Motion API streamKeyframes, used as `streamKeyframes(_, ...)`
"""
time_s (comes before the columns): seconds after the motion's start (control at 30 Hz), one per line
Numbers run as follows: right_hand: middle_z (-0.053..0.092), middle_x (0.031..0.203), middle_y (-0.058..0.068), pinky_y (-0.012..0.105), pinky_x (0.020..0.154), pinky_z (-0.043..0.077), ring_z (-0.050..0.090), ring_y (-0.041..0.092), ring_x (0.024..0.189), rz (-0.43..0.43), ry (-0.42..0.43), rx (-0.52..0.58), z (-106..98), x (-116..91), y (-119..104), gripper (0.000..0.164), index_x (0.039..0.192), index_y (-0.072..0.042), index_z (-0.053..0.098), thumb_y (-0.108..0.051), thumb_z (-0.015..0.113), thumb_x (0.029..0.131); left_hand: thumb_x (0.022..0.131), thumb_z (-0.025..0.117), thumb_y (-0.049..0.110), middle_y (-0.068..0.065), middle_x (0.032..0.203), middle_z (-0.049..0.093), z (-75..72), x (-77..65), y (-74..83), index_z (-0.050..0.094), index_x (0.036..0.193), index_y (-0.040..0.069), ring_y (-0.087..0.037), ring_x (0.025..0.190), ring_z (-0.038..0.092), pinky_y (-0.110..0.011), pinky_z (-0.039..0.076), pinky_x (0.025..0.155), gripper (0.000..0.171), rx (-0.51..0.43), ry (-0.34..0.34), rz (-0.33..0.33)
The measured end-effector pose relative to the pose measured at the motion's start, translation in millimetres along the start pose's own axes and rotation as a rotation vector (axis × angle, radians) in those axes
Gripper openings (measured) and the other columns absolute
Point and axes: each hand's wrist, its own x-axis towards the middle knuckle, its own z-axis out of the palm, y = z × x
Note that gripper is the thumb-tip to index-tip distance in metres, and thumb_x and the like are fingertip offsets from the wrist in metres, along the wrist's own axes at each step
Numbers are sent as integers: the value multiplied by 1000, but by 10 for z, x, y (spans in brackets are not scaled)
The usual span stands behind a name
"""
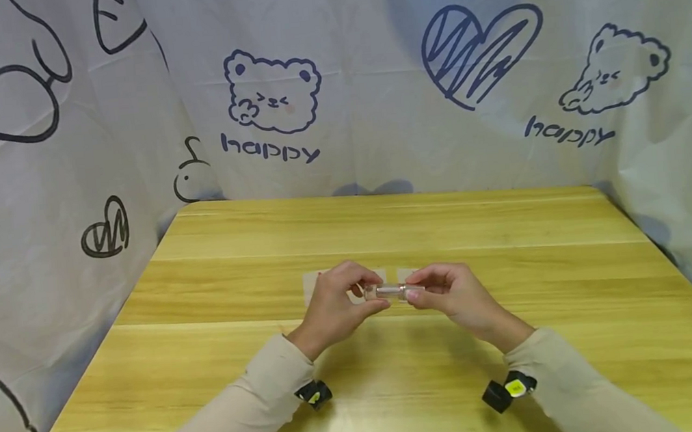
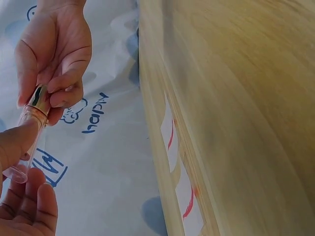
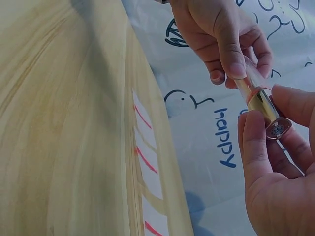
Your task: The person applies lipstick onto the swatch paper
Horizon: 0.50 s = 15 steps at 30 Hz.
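A lipstick [image 1: 392, 291] with a clear tube and a shiny gold end lies level between both hands, above the table. My left hand [image 1: 336, 299] grips its clear part between thumb and fingers. At the other end, my right hand [image 1: 456, 295] pinches the gold part [image 3: 264, 104] with thumb and fingertips. A round label shows on the gold end's base in the right wrist view. White paper pieces [image 3: 147, 164] with red curved strokes lie on the table; the hands partly cover them in the head view.
The yellow wood-grain table [image 1: 211, 365] spreads around the hands. White sheeting [image 1: 376, 131] with drawn hearts, bear faces and the word "happy" hangs behind it and at both sides. A black wrist device [image 1: 315, 394] sits on each sleeve.
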Motion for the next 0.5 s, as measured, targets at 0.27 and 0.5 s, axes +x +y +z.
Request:
streamKeyframes(0.27, 65, 97, 9, 32, 80, 56, 67, 15, 86, 4, -45, 42, 16, 0, 14, 26, 108, 22, 54, 4, 63, 92, 67, 89, 9, -2, 83, 66, -3, 6, 29, 71, 89, 5, -11, 70, 57, -30, 53, 61, 28, -35, -14, -7)
streamKeyframes(0.5, 64, 95, 11, 36, 81, 56, 67, 17, 85, 45, -112, 42, -11, 11, 38, 25, 109, 21, 53, 2, 61, 93, 68, 89, 11, -3, 87, 68, -36, 35, 24, 72, 90, 4, -12, 71, 59, -32, 54, 63, 29, -53, -61, -37)
